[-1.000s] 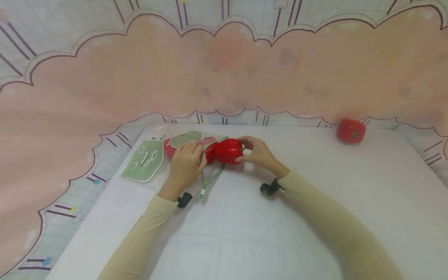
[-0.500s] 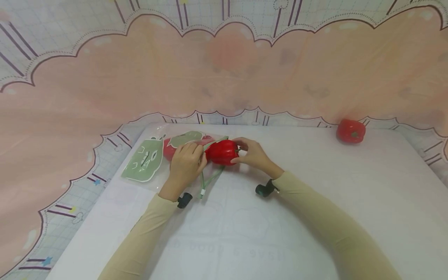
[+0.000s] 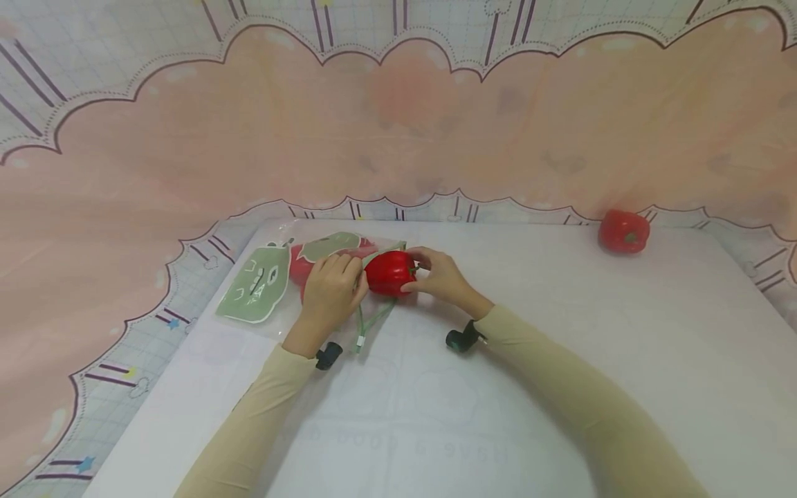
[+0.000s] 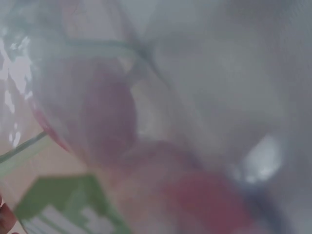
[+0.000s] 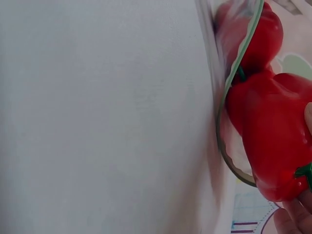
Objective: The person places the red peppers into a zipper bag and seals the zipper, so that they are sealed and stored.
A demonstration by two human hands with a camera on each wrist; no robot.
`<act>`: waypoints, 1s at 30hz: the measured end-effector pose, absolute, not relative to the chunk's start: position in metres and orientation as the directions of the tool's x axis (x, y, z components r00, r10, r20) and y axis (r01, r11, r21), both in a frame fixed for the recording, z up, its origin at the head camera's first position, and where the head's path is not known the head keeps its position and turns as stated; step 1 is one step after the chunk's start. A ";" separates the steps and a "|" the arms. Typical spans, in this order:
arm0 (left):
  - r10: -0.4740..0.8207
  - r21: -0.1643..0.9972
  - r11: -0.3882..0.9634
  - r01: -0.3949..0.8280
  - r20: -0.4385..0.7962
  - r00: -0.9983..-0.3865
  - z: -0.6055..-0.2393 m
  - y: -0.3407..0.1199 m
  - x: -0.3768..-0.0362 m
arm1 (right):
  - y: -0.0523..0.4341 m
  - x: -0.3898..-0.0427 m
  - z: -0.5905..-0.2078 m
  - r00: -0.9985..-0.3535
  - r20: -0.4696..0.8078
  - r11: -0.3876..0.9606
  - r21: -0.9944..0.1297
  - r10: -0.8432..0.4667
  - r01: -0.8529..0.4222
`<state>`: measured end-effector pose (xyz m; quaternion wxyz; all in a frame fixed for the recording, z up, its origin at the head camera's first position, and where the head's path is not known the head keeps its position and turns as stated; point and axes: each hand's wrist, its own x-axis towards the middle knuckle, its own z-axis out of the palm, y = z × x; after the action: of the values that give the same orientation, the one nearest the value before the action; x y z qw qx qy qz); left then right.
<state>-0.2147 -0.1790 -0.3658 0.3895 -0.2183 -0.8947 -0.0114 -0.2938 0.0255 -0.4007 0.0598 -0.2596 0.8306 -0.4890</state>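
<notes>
Now right hand [image 3: 441, 279] grip on glossy red pepper [image 3: 389, 273], left hand [image 3: 330, 296] pinching clear plastic bag [image 3: 274, 290].

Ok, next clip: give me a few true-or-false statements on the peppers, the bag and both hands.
1. The right hand holds a red pepper at the mouth of the clear bag. True.
2. The left hand lies flat on the table, away from the bag. False: its fingers grip the bag's edge at the opening.
3. A pepper is already inside the bag. True: the inner pepper shows behind the green rim.
4. The far pepper is green. False: it is red.
5. The far pepper lies beside the left hand. False: it lies far off on the right side.
</notes>
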 end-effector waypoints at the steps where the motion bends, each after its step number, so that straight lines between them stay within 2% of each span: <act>1: 0.382 -0.150 0.904 0.401 0.703 -0.599 -0.366 -0.179 -0.215 | 0.024 -0.294 -0.401 -0.859 0.157 0.391 -0.841 -0.487 -0.375; 11: 0.385 -0.152 0.902 0.404 0.708 -0.592 -0.364 -0.179 -0.214 | 0.013 -0.291 -0.401 -0.848 0.151 0.436 -0.804 -0.507 -0.404; 21: 0.390 -0.162 0.901 0.403 0.709 -0.587 -0.364 -0.179 -0.213 | 0.006 -0.289 -0.404 -0.834 0.169 0.421 -0.800 -0.526 -0.428; 30: 0.389 -0.158 0.902 0.402 0.702 -0.596 -0.366 -0.180 -0.213 | 0.001 -0.288 -0.404 -0.846 0.165 0.418 -0.811 -0.508 -0.409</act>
<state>-0.2135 -0.1803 -0.3662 0.3909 -0.2213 -0.8934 -0.0087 -0.2881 0.0006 -0.4044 0.0531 -0.2728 0.8404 -0.4652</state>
